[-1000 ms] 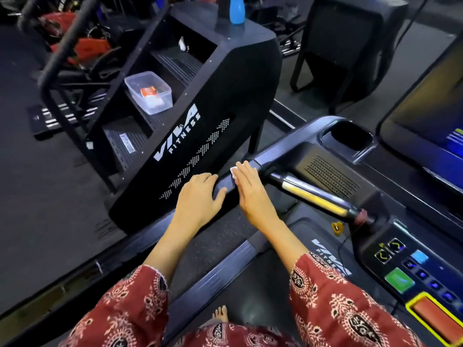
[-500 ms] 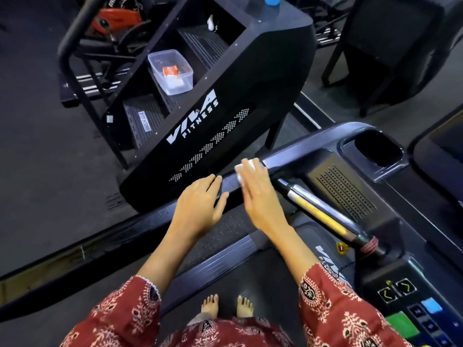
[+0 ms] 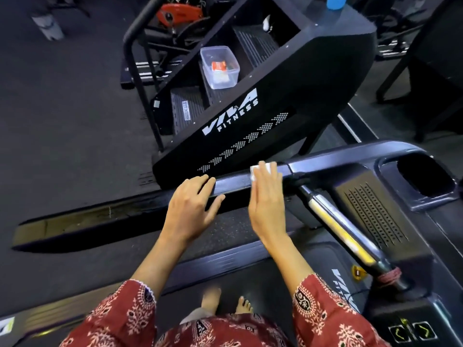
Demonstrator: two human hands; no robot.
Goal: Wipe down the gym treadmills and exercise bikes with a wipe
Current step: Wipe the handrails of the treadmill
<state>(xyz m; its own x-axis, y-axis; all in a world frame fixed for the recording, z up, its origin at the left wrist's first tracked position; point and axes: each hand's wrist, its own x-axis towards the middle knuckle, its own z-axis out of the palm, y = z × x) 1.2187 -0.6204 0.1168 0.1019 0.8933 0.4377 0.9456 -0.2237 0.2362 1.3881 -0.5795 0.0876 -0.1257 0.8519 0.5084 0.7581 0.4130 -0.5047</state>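
Observation:
I stand on a dark treadmill and look down at its left handrail, a black bar running left from the console. My right hand lies flat with straight fingers on a small white wipe, pressing it onto the rail; only the wipe's far edge shows past the fingertips. My left hand rests open on the same rail just to the left, fingers spread over the bar. A silver and yellow grip bar slants down to the right of my right hand.
A black stair-climber marked VIVA FITNESS stands close beyond the rail, with a clear plastic box on one step and a blue bottle on top. The console's cup holder and arrow buttons are at right. My bare feet are on the belt.
My right hand has slid the wipe a little along the rail toward the console. The left hand stays on the rail. The view has tilted down and left.

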